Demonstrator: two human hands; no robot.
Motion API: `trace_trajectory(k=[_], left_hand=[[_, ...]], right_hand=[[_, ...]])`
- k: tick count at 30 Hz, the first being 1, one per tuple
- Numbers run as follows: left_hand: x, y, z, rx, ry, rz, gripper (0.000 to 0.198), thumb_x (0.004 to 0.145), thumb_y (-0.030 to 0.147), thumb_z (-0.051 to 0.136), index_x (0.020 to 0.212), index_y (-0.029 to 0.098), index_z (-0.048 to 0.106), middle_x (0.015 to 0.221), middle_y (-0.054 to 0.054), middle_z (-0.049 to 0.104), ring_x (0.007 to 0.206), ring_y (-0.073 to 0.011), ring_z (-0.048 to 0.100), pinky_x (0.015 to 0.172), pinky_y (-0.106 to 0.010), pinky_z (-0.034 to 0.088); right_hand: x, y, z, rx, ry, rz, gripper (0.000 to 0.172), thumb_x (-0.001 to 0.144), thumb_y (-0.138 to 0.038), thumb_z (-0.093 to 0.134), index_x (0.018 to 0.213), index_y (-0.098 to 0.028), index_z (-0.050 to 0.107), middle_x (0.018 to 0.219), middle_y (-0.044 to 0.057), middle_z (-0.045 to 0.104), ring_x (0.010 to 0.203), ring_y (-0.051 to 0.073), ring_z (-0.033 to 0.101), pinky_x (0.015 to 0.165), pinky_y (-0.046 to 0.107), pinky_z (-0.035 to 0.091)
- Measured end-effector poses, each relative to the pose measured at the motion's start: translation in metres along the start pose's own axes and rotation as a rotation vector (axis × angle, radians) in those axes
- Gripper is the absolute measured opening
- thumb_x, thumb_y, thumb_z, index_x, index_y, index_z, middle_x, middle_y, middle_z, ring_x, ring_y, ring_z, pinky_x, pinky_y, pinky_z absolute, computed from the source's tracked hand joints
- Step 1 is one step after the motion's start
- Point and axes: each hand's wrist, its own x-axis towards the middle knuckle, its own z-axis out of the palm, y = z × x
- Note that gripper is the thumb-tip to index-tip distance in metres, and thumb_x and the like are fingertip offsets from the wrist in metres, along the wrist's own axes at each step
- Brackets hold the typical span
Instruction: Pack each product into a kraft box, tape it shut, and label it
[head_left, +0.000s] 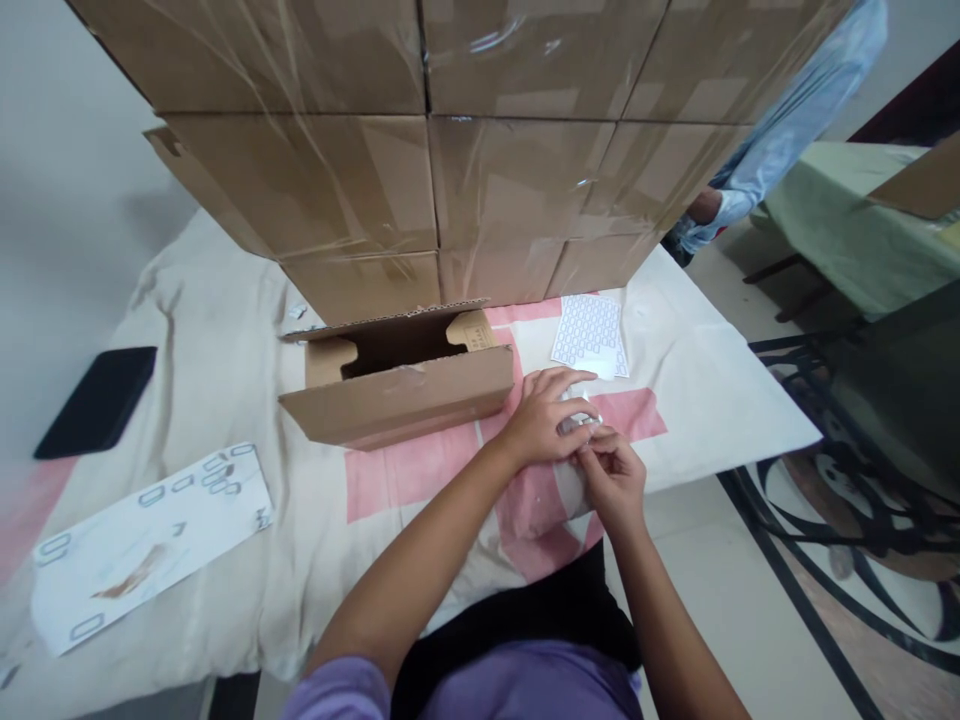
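Note:
My left hand (547, 418) curls its fingers over a small clear, shiny plastic thing (576, 402), low over the table cloth; its exact kind cannot be made out. Close against it, my right hand (616, 472) has thumb and fingers pinched together at the thing's near edge. What lies in that pinch is hidden. To the left of my hands stands an open cardboard box (405, 395), with its flaps up and a dark inside. Just beyond my fingers lies a white sheet of small blue-outlined stickers (590, 330).
A tall stack of taped cardboard boxes (517, 190) rises behind the open box. A printed white sheet (150, 550) and a dark tablet-like slab (97, 400) lie at the left. A person's blue sleeve (795, 125) shows behind the stack; a metal-framed chair (847, 480) stands right.

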Motion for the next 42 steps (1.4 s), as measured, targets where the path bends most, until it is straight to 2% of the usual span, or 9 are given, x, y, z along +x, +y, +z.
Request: trace_trajectory(k=[10,15,19,24,27,30,33,36,42], left_hand=[[0.002,0.001,0.005,-0.091,0.063,0.081,0.017,0.096,0.033,0.066,0.088,0.021,0.076,0.128,-0.007,0.073,0.12,-0.0209,0.063,0.113,-0.042,0.036],[0.016,0.016,-0.005,0.068,-0.028,0.4,0.035,0.107,0.027,0.044,0.098,0.019,0.077,0.113,-0.003,0.079,0.103,-0.0147,0.07,0.091,-0.034,0.045],[0.025,0.042,-0.025,0.026,0.078,0.514,0.037,0.109,0.027,0.041,0.102,0.021,0.077,0.109,0.0,0.08,0.1,-0.0104,0.072,0.086,-0.027,0.049],[0.025,0.071,-0.097,-0.169,0.176,0.325,0.035,0.11,0.036,0.043,0.101,0.022,0.074,0.107,-0.001,0.08,0.099,-0.0102,0.073,0.088,-0.023,0.055],[0.019,0.074,-0.151,-0.137,0.188,0.22,0.03,0.109,0.031,0.047,0.097,0.021,0.073,0.101,-0.001,0.08,0.094,-0.0122,0.073,0.086,-0.024,0.056],[0.008,0.065,-0.191,-0.072,0.338,0.112,0.023,0.107,0.03,0.052,0.098,0.022,0.072,0.095,-0.001,0.079,0.088,-0.0128,0.072,0.083,-0.025,0.056],[-0.004,0.052,-0.215,-0.015,0.495,-0.046,0.017,0.105,0.031,0.057,0.099,0.024,0.072,0.09,0.001,0.078,0.077,-0.0112,0.07,0.077,-0.024,0.055],[-0.014,0.038,-0.232,0.03,0.57,-0.24,0.017,0.104,0.033,0.058,0.096,0.024,0.07,0.083,0.002,0.074,0.068,-0.0108,0.065,0.07,-0.025,0.052],[-0.029,0.017,-0.254,0.192,0.444,-0.518,0.021,0.102,0.031,0.059,0.087,0.024,0.072,0.086,0.0,0.065,0.075,-0.0135,0.058,0.07,-0.028,0.045]], right_hand=[[-0.002,0.003,0.0,-0.081,0.116,-0.01,0.029,0.084,-0.038,0.081,0.077,-0.02,0.06,0.095,0.005,0.074,0.088,0.017,0.071,0.077,0.03,0.058],[-0.006,0.004,-0.003,-0.036,0.317,-0.016,0.03,0.084,-0.041,0.081,0.085,-0.019,0.06,0.076,-0.003,0.064,0.059,0.011,0.06,0.056,0.023,0.049],[-0.001,0.005,-0.007,0.052,0.396,0.015,0.03,0.083,-0.037,0.081,0.084,-0.02,0.056,0.071,-0.006,0.055,0.059,0.009,0.052,0.054,0.021,0.043],[0.013,-0.012,0.017,-0.044,0.383,-0.133,0.027,0.083,-0.033,0.081,0.086,-0.02,0.057,0.077,-0.004,0.056,0.069,0.012,0.056,0.063,0.024,0.045],[0.037,-0.033,0.052,-0.194,0.166,-0.319,0.028,0.084,-0.037,0.079,0.101,-0.021,0.063,0.095,0.003,0.065,0.091,0.02,0.066,0.081,0.034,0.055],[0.073,-0.057,0.092,-0.295,-0.11,-0.556,0.061,0.083,-0.036,0.079,0.139,-0.027,0.055,0.137,0.012,0.062,0.129,0.032,0.059,0.108,0.053,0.051],[0.108,-0.076,0.123,-0.35,-0.31,-0.714,0.081,0.086,-0.031,0.075,0.157,-0.031,0.037,0.162,0.013,0.045,0.151,0.036,0.042,0.121,0.064,0.037],[0.124,-0.079,0.14,-0.338,-0.467,-0.715,0.046,0.094,-0.026,0.063,0.139,-0.031,0.059,0.156,0.008,0.055,0.15,0.035,0.044,0.124,0.065,0.033],[0.109,-0.048,0.145,-0.087,-0.465,-0.506,0.037,0.101,-0.018,0.048,0.128,-0.031,0.069,0.128,0.006,0.073,0.143,0.031,0.053,0.12,0.062,0.04]])
